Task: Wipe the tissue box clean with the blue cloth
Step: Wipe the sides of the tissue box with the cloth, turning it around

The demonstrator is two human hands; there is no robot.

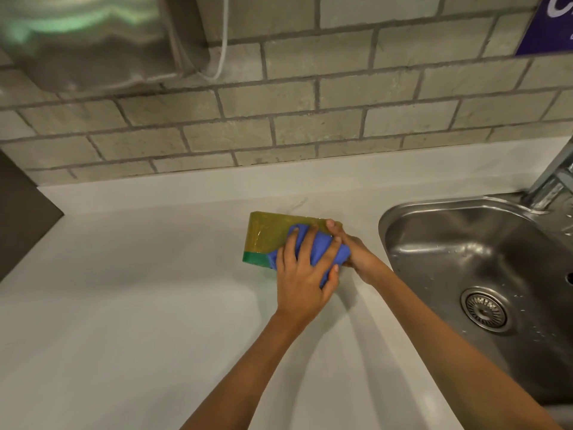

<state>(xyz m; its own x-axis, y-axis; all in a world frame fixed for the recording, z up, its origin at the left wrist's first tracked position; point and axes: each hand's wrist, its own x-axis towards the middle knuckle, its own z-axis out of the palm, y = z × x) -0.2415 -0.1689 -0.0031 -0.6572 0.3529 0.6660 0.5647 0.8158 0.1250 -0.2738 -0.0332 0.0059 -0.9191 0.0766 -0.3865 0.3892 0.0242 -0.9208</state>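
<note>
A yellow-green tissue box (pixel 267 232) with a green band along its near edge lies on the white counter, left of the sink. My left hand (pixel 305 274) presses a bunched blue cloth (pixel 319 248) flat against the box's top and near side, fingers spread over the cloth. My right hand (pixel 353 249) grips the right end of the box, its fingertips over the far top corner. The cloth and both hands hide the right half of the box.
A steel sink (pixel 483 262) with a drain sits right of the box, a tap (pixel 555 178) at its far corner. A brick-tiled wall rises behind the white counter (pixel 139 290). A steel dispenser (pixel 86 38) with a white cord hangs top left.
</note>
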